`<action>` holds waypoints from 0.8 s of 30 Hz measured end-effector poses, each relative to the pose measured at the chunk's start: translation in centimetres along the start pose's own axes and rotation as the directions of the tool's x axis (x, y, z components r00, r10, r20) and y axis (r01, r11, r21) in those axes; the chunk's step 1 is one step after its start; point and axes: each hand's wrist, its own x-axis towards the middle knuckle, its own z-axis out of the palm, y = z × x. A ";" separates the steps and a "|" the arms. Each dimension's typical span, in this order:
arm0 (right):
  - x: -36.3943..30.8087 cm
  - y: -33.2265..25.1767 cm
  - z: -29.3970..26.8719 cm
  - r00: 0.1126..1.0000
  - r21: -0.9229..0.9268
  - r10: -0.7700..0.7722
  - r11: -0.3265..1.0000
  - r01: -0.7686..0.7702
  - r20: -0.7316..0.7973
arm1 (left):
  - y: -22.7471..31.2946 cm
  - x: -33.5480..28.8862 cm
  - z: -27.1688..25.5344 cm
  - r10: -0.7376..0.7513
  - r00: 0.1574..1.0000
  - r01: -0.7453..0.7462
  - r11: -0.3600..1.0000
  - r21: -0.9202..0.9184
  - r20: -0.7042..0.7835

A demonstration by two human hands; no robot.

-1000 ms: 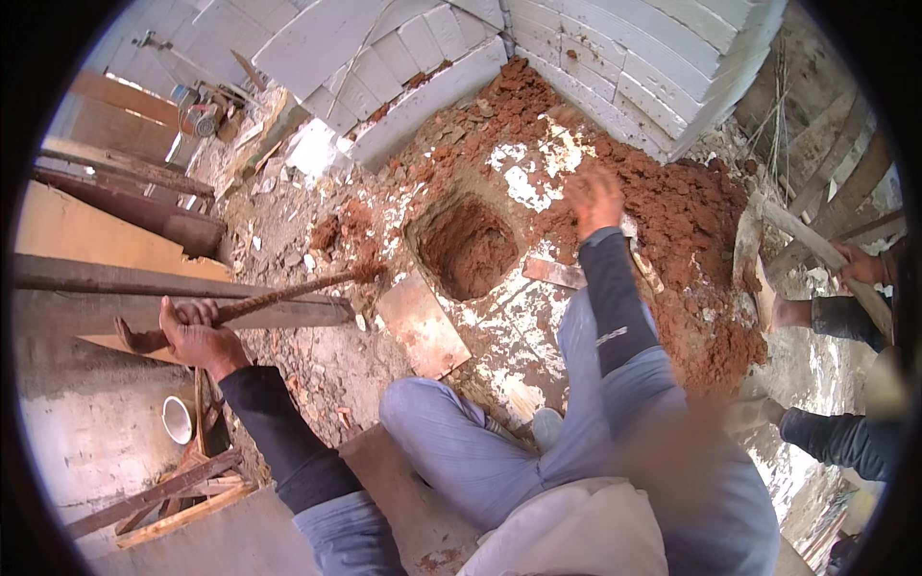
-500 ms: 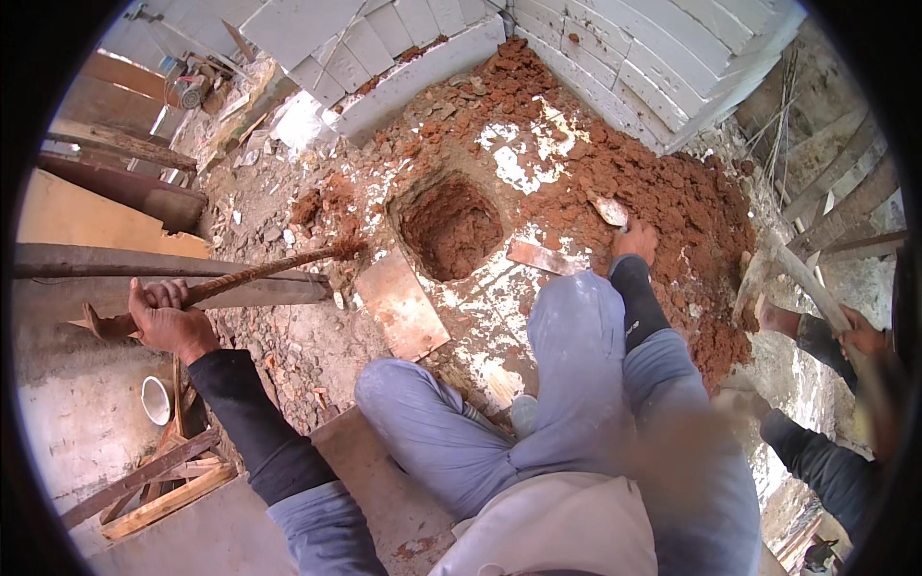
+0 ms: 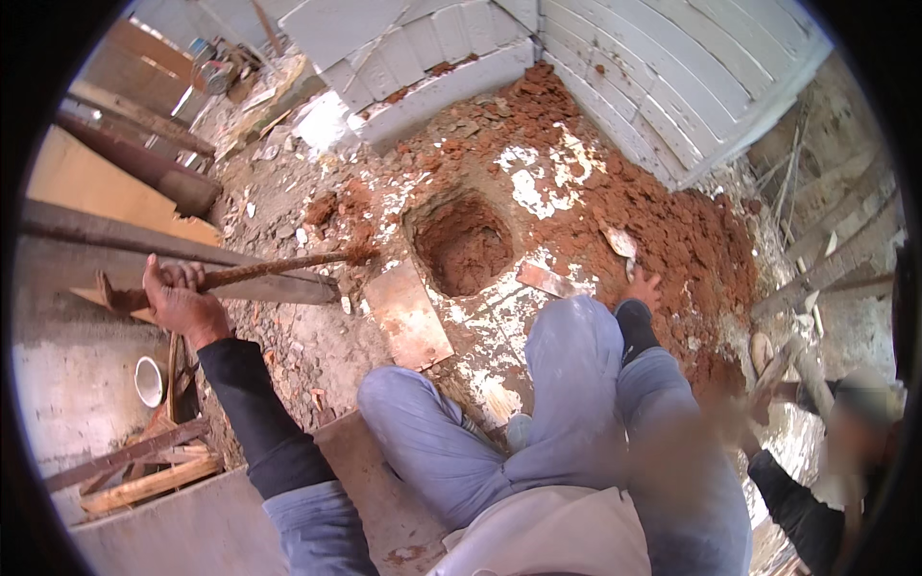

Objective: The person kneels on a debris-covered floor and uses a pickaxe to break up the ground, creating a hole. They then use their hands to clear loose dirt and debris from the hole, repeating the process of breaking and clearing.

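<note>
My left hand (image 3: 182, 300) is wrapped round a rusty iron bar (image 3: 279, 269), near its bent, hooked end. The bar's far tip, caked with red soil, reaches toward a round hole (image 3: 464, 245) dug in the ground. My right hand (image 3: 643, 288) rests on the loose red soil (image 3: 663, 226) beyond my raised knee, its fingers apart. Just past those fingertips lies a small soil-smeared tool like a trowel (image 3: 620, 242); whether a finger touches its handle I cannot tell. A flat tile-like slab (image 3: 408, 317) lies at the hole's near left edge.
A narrow reddish piece (image 3: 547, 279) lies right of the hole. White block walls (image 3: 663, 86) meet behind it. Boards (image 3: 173, 245) and a white bowl (image 3: 150, 381) are at left. A co-worker's dark sleeve (image 3: 797, 504) and wooden handles (image 3: 783, 370) are close on my right.
My right hand has drawn back slightly from the trowel-like tool and its fingers have spread. My left hand still grips the bar. The co-worker's arms and the wooden handle have shifted. The view has tilted slightly.
</note>
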 end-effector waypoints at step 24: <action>-3.8 0.4 -10.6 0.752 0.774 -0.356 0.552 -0.309 0.554 | -0.5 0.5 -0.1 0.100 0.995 -0.101 0.994 -0.045 -0.021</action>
